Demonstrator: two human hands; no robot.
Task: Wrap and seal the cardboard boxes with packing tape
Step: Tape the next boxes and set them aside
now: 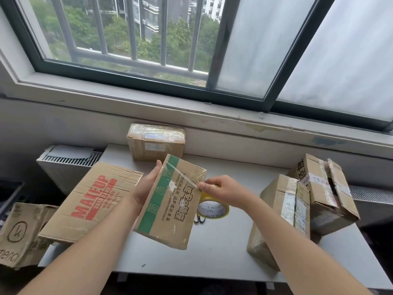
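Note:
A brown cardboard box (170, 207) with a green stripe and black print is tilted above the white table (223, 252). My left hand (146, 186) holds it from the left side, thumb at its top corner. My right hand (223, 191) grips a roll of clear packing tape (212, 207) with a yellow core at the box's right edge. A strip of tape runs from the roll up across the box's upper face.
A taped box (156, 141) stands at the back by the wall. A flat "MAKEUP" carton (91, 201) lies left, another box (19, 233) beyond it. Two worn boxes, one (280, 218) and another (325, 192), sit right. Dark scissor handles (200, 220) peek out beneath the roll.

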